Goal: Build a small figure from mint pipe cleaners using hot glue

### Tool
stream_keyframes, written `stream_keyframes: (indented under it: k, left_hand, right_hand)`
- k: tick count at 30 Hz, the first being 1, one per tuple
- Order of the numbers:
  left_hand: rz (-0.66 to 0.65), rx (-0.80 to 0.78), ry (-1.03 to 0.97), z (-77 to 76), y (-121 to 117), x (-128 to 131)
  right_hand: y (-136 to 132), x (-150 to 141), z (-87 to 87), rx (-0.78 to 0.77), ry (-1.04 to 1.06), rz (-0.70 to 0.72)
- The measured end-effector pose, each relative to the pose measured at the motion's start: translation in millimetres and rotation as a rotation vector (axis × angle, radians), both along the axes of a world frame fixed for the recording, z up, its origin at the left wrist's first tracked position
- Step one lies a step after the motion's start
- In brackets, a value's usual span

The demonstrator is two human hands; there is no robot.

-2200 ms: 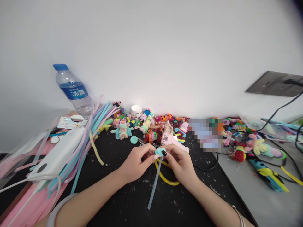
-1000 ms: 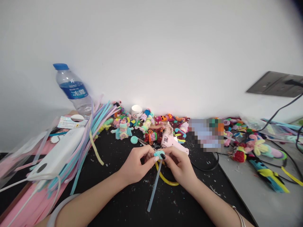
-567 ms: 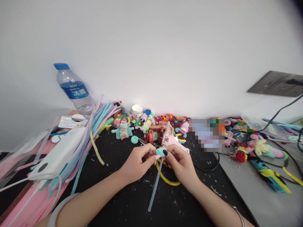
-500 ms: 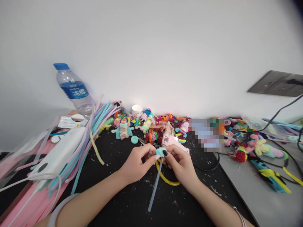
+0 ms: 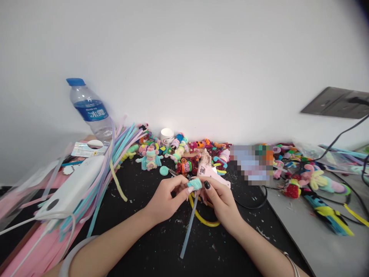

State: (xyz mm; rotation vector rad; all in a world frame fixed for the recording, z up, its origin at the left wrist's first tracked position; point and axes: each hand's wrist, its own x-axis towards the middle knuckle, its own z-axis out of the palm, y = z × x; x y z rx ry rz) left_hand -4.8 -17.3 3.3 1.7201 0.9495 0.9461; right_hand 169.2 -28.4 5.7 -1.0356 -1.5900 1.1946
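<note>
A small wound coil of fluffy turquoise pipe cleaner (image 5: 196,184) sits between my hands. My left hand (image 5: 168,198) pinches its left side, thumb in front and fingers behind. My right hand (image 5: 221,200) is curled at the coil's right side, its index finger along the back and its dark-nailed thumb just off the right end. Below the coil a translucent glue stick (image 5: 188,229) slants toward me; its upper end is hidden. Behind my hands lies a pink glue gun (image 5: 211,175), partly covered. A yellow ring-like strip (image 5: 206,221) curves under my right hand.
Long pastel pipe cleaners (image 5: 106,181) and a white device (image 5: 72,188) with cables lie left, beside a leaning water bottle (image 5: 90,109). Several fuzzy figures (image 5: 150,158) line the wall around a white paper cup (image 5: 167,136). Scissors (image 5: 173,172) and a turquoise disc (image 5: 164,171) lie mid-table.
My right thumb has moved off the front of the turquoise coil to the right, showing more of it. The left hand and the glue stick stay nearly still.
</note>
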Motion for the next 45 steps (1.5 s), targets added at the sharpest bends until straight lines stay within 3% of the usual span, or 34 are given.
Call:
stream_keyframes:
  k: [5,18,24,27,32,35,45]
  left_hand:
    - [-0.077,-0.108,-0.071,-0.9,0.3,-0.3]
    - [-0.107,-0.158,-0.099,-2.7,1.2,0.2]
    - [-0.124,-0.139,-0.071,-2.6,1.8,-0.3]
    - [-0.093,-0.058,-0.013,-0.7,1.9,-2.4]
    - [0.042,0.25,0.033,1.9,1.2,-5.1]
    - [0.016,0.393,0.016,1.4,0.7,-4.5]
    - [0.028,0.405,-0.073,-2.3,-0.9,-2.8]
  right_hand:
    - [0.2,-1.2,0.7,0.016,-0.009,-0.01]
    - [0.7,1.7,-0.5,0.046,-0.089,-0.017]
    - [1.9,1.6,-2.4,-0.011,-0.065,0.001]
    - [0.9,1.2,0.1,-0.035,-0.028,0.015]
    - [-0.6,1.9,3.3,-0.064,0.047,0.064]
    - [0.5,2.2,1.6,-0.078,0.051,0.131]
    - [2.7,3.3,-0.6,-0.072,0.015,0.157]
